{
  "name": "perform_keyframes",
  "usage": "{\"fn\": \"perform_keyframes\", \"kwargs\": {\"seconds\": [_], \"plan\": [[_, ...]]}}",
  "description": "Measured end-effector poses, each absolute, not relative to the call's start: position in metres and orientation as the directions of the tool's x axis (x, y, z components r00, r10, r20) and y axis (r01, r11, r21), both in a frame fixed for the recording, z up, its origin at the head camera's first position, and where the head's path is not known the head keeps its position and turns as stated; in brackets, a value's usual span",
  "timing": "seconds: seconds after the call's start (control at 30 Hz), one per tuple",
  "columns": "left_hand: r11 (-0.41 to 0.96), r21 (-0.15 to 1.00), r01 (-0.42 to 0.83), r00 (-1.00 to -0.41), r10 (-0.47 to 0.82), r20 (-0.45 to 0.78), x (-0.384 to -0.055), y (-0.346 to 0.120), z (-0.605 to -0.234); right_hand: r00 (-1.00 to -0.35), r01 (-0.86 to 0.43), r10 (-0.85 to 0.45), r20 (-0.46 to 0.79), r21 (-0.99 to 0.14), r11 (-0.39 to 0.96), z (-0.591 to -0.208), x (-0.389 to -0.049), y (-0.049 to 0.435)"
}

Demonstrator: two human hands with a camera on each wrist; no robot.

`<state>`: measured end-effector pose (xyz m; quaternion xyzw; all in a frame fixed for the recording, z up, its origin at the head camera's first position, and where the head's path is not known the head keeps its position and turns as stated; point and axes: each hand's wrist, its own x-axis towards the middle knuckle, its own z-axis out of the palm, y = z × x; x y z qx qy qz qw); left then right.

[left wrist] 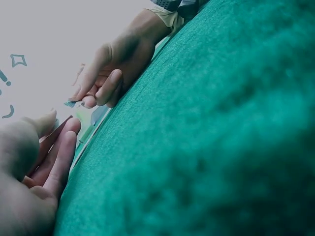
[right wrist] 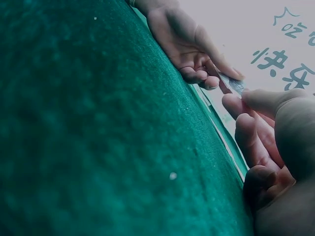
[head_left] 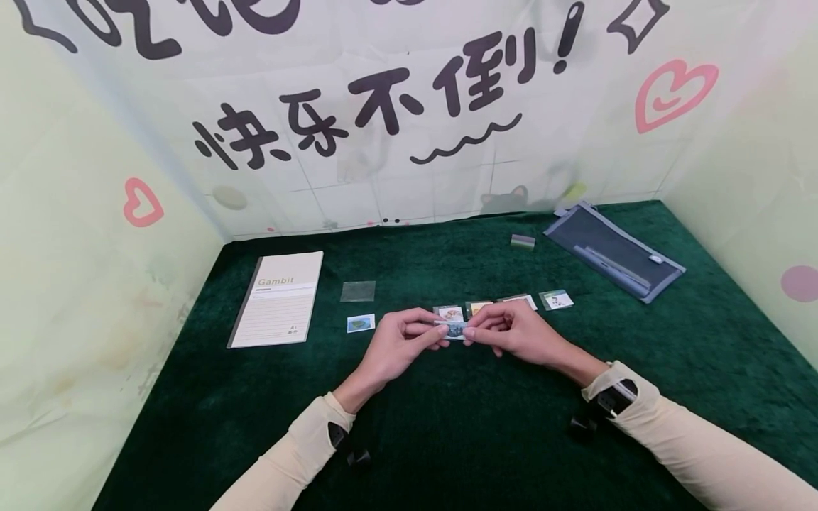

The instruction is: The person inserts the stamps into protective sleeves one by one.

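Over the dark green cloth, both hands pinch a small bluish picture card (head_left: 455, 331) from opposite ends. The left hand (head_left: 397, 342) has its thumb and fingertips on the card's left end. At the right end, the right hand (head_left: 520, 330) grips it the same way; the card's dark print (right wrist: 234, 83) shows in the right wrist view. Just behind the hands lies a row of small picture cards in clear sleeves, including one at the right end (head_left: 559, 300); the hands partly cover the others. Left of the left hand are a blue-green picture card (head_left: 361, 323) and a clear sleeve (head_left: 358, 292).
A notebook (head_left: 277, 301) lies at the left of the cloth. At the back right is a dark zip pouch (head_left: 613, 248) with a slim object inside. A small striped block (head_left: 522, 242) sits left of the pouch. Printed fabric walls (head_left: 383, 191) enclose the back and sides.
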<state>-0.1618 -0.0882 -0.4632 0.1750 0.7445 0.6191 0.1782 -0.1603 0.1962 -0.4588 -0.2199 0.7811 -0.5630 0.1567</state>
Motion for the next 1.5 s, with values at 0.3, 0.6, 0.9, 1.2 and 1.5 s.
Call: {"fn": "perform_keyframes", "kwargs": {"seconds": [0.3,0.6,0.9,1.2,1.5], "plan": [[0.204,0.977,0.063,-0.876,0.480,-0.044,-0.1611,-0.0871,-0.4612,-0.850,-0.194,-0.526,-0.002,-0.929,0.317,-0.4583,-0.1618,0.1932],[0.202,0.977,0.064,-0.873,0.485,-0.043,-0.1618,-0.0863,-0.4624,-0.851,-0.208,-0.524,0.006,-0.922,0.327,-0.4607,-0.1613,0.1920],[0.204,0.977,0.068,-0.871,0.490,-0.041,-0.1616,-0.0854,-0.4621,-0.846,-0.207,-0.533,-0.002,-0.920,0.332,-0.4592,-0.1601,0.1930],[0.214,0.974,0.075,-0.867,0.496,-0.042,-0.1616,-0.0854,-0.4619,-0.843,-0.226,-0.538,0.015,-0.917,0.330,-0.4611,-0.1611,0.1925],[0.224,0.967,0.118,-0.852,0.524,-0.018,-0.1601,-0.0838,-0.4631,-0.857,-0.203,-0.515,0.008,-0.924,0.323,-0.4584,-0.1589,0.1916]]}}
